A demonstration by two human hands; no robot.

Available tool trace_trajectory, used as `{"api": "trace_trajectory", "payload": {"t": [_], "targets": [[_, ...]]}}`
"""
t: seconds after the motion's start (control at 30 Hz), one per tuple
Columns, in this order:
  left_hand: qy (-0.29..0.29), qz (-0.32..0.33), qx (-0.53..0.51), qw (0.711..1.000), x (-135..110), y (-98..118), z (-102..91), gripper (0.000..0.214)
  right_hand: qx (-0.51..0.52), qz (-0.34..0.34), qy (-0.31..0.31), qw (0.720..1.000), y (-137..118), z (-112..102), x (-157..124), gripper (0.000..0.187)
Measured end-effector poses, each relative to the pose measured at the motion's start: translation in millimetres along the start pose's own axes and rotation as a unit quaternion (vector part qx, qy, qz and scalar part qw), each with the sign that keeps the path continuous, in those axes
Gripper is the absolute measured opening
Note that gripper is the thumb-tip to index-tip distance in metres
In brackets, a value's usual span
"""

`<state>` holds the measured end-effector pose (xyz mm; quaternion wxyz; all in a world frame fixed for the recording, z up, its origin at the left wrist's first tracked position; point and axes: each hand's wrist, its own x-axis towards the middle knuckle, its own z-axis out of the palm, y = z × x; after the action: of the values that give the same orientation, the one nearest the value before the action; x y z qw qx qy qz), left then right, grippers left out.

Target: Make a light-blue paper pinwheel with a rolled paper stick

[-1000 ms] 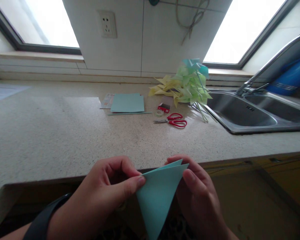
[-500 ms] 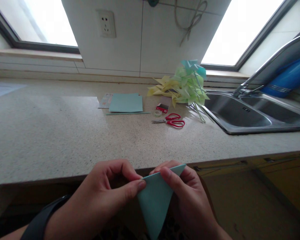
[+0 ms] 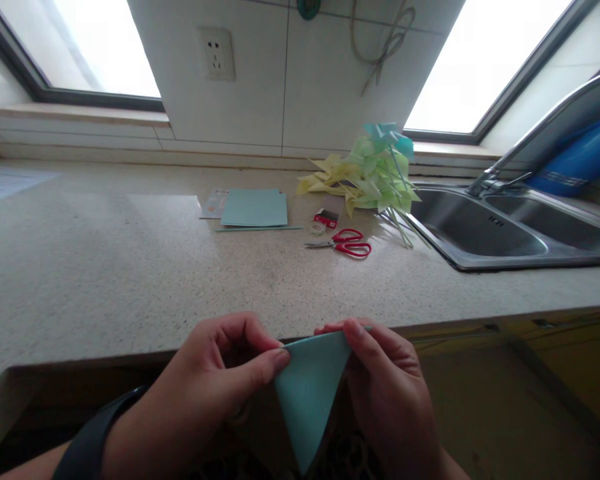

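A teal sheet of paper [image 3: 307, 387], folded into a triangle with its tip pointing down, hangs just in front of the counter's near edge. My left hand [image 3: 215, 387] pinches its upper left corner between thumb and forefinger. My right hand [image 3: 385, 387] grips the upper right corner, thumb laid over the front of the fold. A dark band sits on my left wrist.
On the speckled counter [image 3: 105, 267] lie a stack of teal sheets [image 3: 255, 208], red-handled scissors [image 3: 347, 245], a roll of tape [image 3: 318, 227], a small red box [image 3: 327, 217] and a pile of paper pinwheels [image 3: 370, 173]. A steel sink [image 3: 485, 227] and tap stand at the right.
My right thumb has slid over the paper's upper right corner, pressing the two layers together, and the triangle now looks narrower. The left hand's pinch is unchanged.
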<state>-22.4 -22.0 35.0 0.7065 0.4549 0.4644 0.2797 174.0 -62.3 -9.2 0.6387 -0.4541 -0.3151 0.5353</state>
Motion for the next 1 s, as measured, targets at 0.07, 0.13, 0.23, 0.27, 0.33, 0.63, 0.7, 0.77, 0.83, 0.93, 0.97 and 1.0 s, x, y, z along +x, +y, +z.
{"api": "trace_trajectory", "payload": {"t": [0.07, 0.13, 0.23, 0.27, 0.33, 0.63, 0.7, 0.77, 0.83, 0.93, 0.97, 1.0], "targets": [[0.010, -0.004, -0.019, 1.000, 2.2, -1.6, 0.4, 0.030, -0.015, -0.016, 0.015, 1.000, 1.2, 2.2, 0.0, 0.017], [0.017, -0.012, -0.034, 0.999, 4.1, -3.0, 0.5, 0.030, -0.040, -0.026, 0.021, 0.999, 2.1, 2.0, 0.3, 0.019], [0.028, -0.013, -0.027, 0.999, 5.1, -2.9, 0.0, 0.029, -0.080, -0.023, 0.001, 0.996, 2.0, -3.4, 2.4, 0.021], [0.029, -0.011, -0.013, 0.999, 5.0, -2.3, -0.3, 0.028, -0.099, -0.022, -0.009, 0.995, 0.8, -6.3, 3.7, 0.021], [0.034, -0.002, 0.029, 0.999, 4.1, -0.5, -1.4, 0.025, -0.150, -0.029, -0.026, 0.988, -4.9, -13.0, 7.0, 0.020], [0.022, 0.124, 0.230, 0.965, -4.9, 8.3, -4.6, 0.014, -0.481, -0.329, -0.230, 0.779, -56.2, -10.1, 14.8, 0.020], [0.021, 0.160, 0.262, 0.951, -6.4, 9.9, -4.2, 0.013, -0.511, -0.320, -0.280, 0.747, -58.1, -3.1, 13.8, 0.018], [0.021, 0.184, 0.286, 0.940, -6.9, 10.3, -4.0, 0.013, -0.528, -0.304, -0.291, 0.737, -57.3, 1.4, 12.2, 0.014], [0.017, 0.201, 0.293, 0.934, -6.9, 9.0, -4.5, 0.012, -0.520, -0.299, -0.289, 0.746, -56.0, 2.5, 10.4, 0.010], [0.004, 0.215, 0.280, 0.936, -6.5, 5.2, -5.7, 0.009, -0.484, -0.304, -0.276, 0.772, -54.1, 0.2, 8.0, 0.010], [-0.001, 0.215, 0.274, 0.937, -6.3, 4.0, -6.0, 0.010, -0.473, -0.303, -0.266, 0.783, -53.3, -0.8, 7.3, 0.011], [-0.004, 0.213, 0.271, 0.939, -6.1, 3.1, -6.1, 0.011, -0.466, -0.297, -0.255, 0.793, -52.2, -1.8, 6.8, 0.012]]}}
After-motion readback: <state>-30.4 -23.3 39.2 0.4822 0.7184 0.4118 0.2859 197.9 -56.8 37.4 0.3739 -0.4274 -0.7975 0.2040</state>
